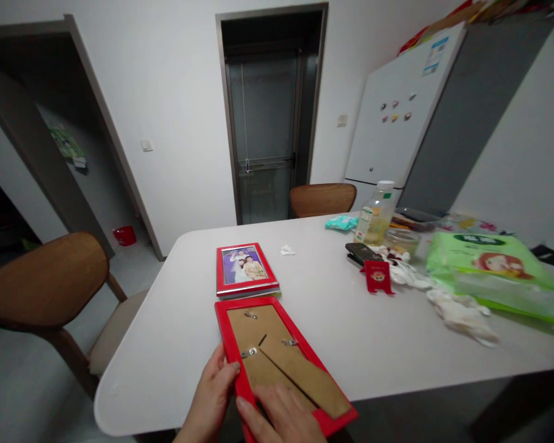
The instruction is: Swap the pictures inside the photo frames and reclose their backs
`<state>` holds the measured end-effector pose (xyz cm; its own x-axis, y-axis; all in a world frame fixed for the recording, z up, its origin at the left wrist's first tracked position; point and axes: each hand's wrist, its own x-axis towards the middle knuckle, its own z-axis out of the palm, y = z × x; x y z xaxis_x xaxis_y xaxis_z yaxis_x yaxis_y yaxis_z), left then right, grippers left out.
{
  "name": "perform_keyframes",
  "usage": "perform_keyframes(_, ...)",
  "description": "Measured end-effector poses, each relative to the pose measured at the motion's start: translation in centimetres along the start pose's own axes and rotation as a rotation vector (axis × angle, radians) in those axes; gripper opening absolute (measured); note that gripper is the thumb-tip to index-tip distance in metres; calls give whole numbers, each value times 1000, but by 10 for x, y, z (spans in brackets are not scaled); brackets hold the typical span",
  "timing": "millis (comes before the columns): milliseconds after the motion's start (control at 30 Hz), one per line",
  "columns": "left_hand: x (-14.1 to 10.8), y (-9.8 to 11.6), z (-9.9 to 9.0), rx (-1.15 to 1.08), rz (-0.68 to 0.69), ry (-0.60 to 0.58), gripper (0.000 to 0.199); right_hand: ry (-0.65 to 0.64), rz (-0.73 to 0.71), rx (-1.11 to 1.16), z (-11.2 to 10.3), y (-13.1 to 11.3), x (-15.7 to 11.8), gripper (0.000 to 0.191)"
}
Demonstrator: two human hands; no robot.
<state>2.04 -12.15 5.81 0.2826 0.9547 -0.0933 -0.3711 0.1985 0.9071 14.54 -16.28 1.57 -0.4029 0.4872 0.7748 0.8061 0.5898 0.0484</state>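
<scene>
A red picture frame (229,332) is turned with its brown backing board (247,323) toward me, tilted over the table's near edge. Small metal clips and a folded-down stand leg (321,384) show on the back. My left hand (215,384) grips the red left edge, thumb on top. My right hand (281,418) rests over the lower left part of the frame, its fingers bent on the backing; whether it grips the rim underneath is hidden. Just beyond lies another red picture frame (270,282), photo side up, showing people in formal dress, on top of something flat.
The white table (166,344) carries a crumpled tissue (287,250), a bottle of yellowish liquid (373,215), a dark phone-like object (362,252), a small red stand (377,277), crumpled white cloths (461,314) and a green tissue pack (489,258). Wooden chairs stand left (46,277) and behind (323,198).
</scene>
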Motion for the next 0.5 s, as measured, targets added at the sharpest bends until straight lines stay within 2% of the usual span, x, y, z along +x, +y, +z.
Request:
perform_keyframes(133,19,-4,-21,364,112,104,55,-52,-19,4,25,0,2,31)
perform_keyframes(233,29,-5,-32,698,163,170,56,-124,27,59,36,-3,5,44)
perform_keyframes(333,37,-2,-37,904,158,182,56,-283,53,127,36,-4,11,57)
perform_keyframes(500,46,-2,-39,1163,162,178,53,-573,155,245,28,1,23,59)
